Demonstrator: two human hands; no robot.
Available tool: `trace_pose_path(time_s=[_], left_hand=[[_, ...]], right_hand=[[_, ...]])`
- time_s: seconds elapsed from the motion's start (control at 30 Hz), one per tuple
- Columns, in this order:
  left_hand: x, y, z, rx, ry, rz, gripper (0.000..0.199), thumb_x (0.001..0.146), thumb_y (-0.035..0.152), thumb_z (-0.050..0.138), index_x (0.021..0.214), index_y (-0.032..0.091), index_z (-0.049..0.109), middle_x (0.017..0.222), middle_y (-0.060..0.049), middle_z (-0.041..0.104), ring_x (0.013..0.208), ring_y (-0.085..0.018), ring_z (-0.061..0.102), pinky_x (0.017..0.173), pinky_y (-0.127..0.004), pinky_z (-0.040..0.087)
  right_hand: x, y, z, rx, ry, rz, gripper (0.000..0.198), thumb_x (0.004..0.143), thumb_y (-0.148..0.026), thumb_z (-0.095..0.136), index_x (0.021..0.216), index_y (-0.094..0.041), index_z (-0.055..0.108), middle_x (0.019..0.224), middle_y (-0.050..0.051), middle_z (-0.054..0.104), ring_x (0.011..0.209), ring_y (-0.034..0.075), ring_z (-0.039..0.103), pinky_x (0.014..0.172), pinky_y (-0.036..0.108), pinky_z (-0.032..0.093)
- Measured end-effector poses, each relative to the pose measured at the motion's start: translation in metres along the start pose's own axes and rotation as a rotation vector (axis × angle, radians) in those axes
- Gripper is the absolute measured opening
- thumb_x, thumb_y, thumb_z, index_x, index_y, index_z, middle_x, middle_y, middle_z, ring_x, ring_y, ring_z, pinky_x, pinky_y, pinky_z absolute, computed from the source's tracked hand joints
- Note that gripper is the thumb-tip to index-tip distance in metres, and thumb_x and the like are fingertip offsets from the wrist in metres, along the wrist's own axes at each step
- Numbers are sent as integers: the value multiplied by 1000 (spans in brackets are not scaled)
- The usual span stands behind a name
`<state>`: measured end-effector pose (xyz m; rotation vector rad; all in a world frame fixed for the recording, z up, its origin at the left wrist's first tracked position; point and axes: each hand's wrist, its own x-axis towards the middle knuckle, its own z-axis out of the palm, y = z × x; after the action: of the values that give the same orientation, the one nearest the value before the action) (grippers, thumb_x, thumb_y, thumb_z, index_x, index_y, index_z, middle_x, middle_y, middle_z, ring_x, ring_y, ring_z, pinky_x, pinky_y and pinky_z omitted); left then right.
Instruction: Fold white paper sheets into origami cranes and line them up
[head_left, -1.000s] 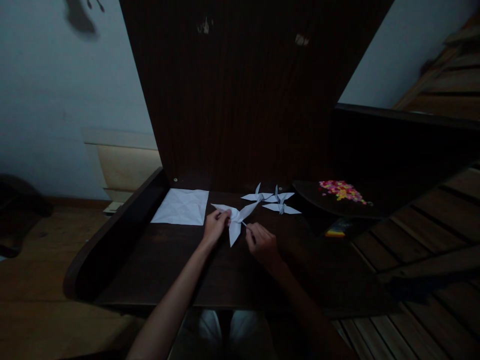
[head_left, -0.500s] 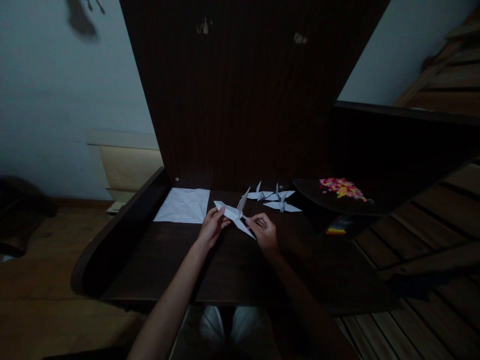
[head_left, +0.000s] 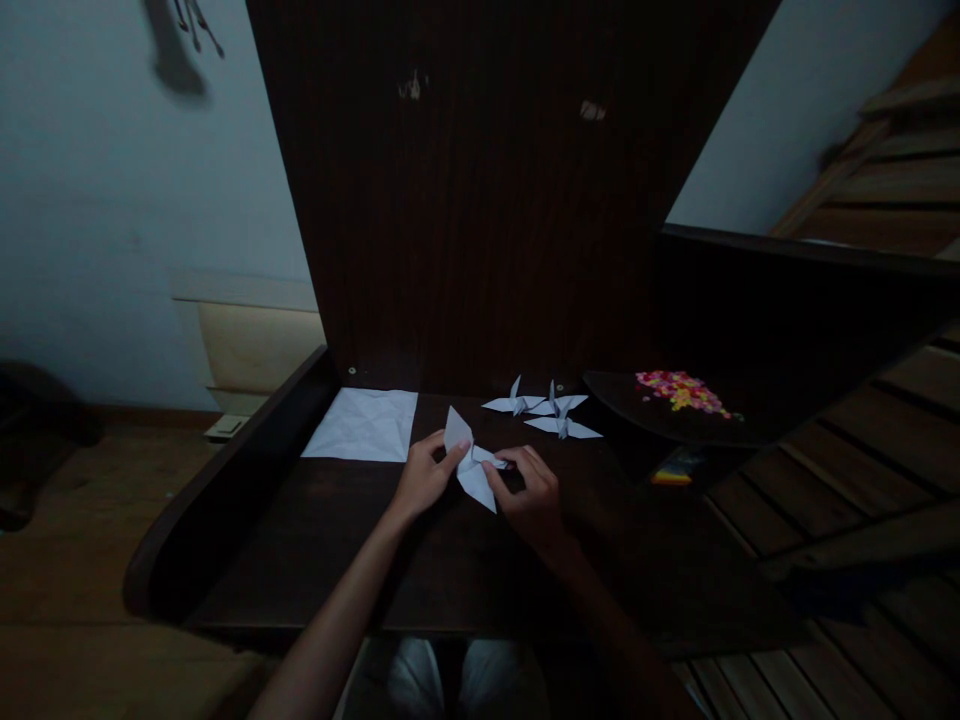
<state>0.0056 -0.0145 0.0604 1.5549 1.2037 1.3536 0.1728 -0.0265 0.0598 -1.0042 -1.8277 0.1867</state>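
A white folded paper crane is held between my two hands, above the dark desk. My left hand is closed on its left side, thumb on top near the upper wing. With thumb and fingers my right hand pinches the narrow point on the crane's right. The fingers partly cover the paper. Farther back lie several finished-looking paper cranes with spread wings, close together. A creased white sheet of paper lies flat to the left of my left hand.
The dark wooden desk has a raised left side panel and a tall back panel. On a corner shelf at the right sits a pile of small pink, red and yellow pieces. Wooden slats stand farther right.
The crane has been turned, so its wings now point up-left and down-right. My right hand has shifted its pinch to the narrow point. The view has tilted slightly up.
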Motion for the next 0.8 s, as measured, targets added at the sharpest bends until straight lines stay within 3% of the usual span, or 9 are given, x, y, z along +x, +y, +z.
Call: trace_pose_path(time_s=[0.2, 0.3, 0.4, 0.53, 0.6, 0.7, 0.8], left_hand=[[1, 6, -9, -117, 7, 38, 25, 78, 40, 63, 81, 17, 72, 96, -8, 65, 93, -22, 58, 87, -32, 44], [-1, 9, -14, -307, -44, -61, 26, 74, 40, 67, 85, 16, 72, 96, -8, 66, 92, -21, 60, 84, -31, 45], [-6, 9, -16, -522, -131, -155, 30, 72, 40, 70, 89, 15, 70, 95, -7, 67, 85, -19, 62, 77, -29, 47], [-4, -2, -18, -630, -157, -248, 36, 69, 37, 71, 98, 15, 66, 103, -10, 66, 89, -21, 63, 78, -30, 48], [2, -9, -21, -608, -34, -257, 46, 70, 31, 70, 112, 17, 59, 111, -11, 63, 99, -23, 61, 84, -32, 48], [9, -14, -30, -409, 304, -197, 51, 71, 24, 65, 119, 18, 49, 120, -13, 56, 105, -23, 58, 89, -37, 47], [3, -2, -36, 33, 449, 123, 46, 78, 25, 60, 121, 20, 46, 126, -11, 51, 118, -22, 49, 98, -39, 41]], right_hand=[[11, 14, -9, 182, -4, 223, 16, 79, -34, 60, 89, -22, 61, 88, 6, 67, 83, 20, 63, 78, 34, 49], [19, 24, -11, 436, -23, 370, 25, 72, -35, 68, 91, -21, 58, 86, 5, 66, 83, 19, 63, 76, 32, 50], [25, 30, -12, 679, -140, 485, 32, 64, -33, 73, 89, -21, 57, 81, 3, 63, 79, 18, 62, 71, 30, 51], [28, 31, -14, 798, -186, 538, 33, 62, -33, 74, 86, -21, 55, 79, 2, 61, 76, 17, 61, 68, 29, 51], [30, 31, -16, 758, -152, 517, 34, 60, -32, 76, 85, -21, 56, 80, 2, 61, 77, 17, 61, 68, 29, 51], [32, 32, -23, 636, -105, 476, 34, 59, -31, 78, 84, -20, 58, 83, 3, 62, 81, 18, 61, 67, 28, 50], [35, 28, -30, 523, -126, 476, 32, 61, -32, 77, 85, -19, 59, 82, 5, 64, 79, 18, 62, 64, 28, 51]])
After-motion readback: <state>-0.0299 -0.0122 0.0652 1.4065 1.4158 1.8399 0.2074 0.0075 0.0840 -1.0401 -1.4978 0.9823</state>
